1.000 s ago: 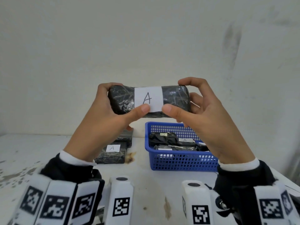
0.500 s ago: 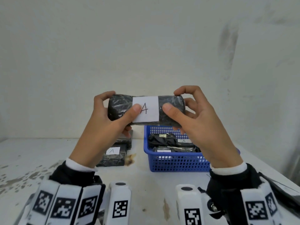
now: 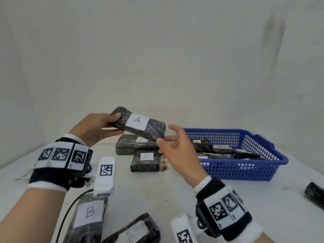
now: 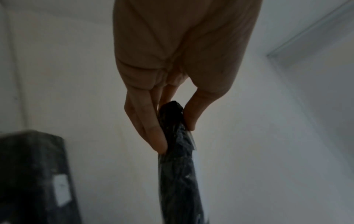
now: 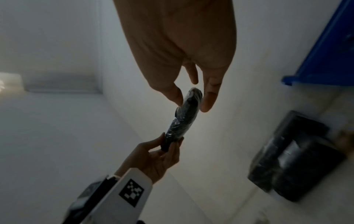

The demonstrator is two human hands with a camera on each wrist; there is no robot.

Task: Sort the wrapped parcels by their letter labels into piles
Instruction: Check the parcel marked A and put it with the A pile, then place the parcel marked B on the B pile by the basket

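A person's left hand (image 3: pixel 98 128) holds a black wrapped parcel (image 3: pixel 140 126) by its left end, thumb on top and fingers (image 4: pixel 151 133) beneath, pinching it in the air above the far middle of a white table (image 3: pixel 157 193). A white label on the parcel reads A. The right hand (image 3: pixel 177 151) is at the parcel's right end with fingers relaxed and spread; from the right wrist view its fingertips (image 5: pixel 207 104) sit on either side of that end, and it is hard to tell whether they touch it. Directly below lies the A pile (image 3: pixel 140 151): two black parcels, the nearer one clearly labelled A, the farther one partly hidden under the held parcel. The likely step is setting this parcel on that pile; doing it well probably means lowering it flat, label up, square on the stack so it does not slide off the slick wrapping. Just right of the pile stands a blue basket (image 3: pixel 249 163) holding more unsorted parcels, close enough that the right hand could knock its rim. Near the person lie a parcel labelled B (image 3: pixel 88 216) and another parcel (image 3: pixel 135 230) whose label is blurred. A dark object (image 3: pixel 313 192) sits at the right edge of the table.
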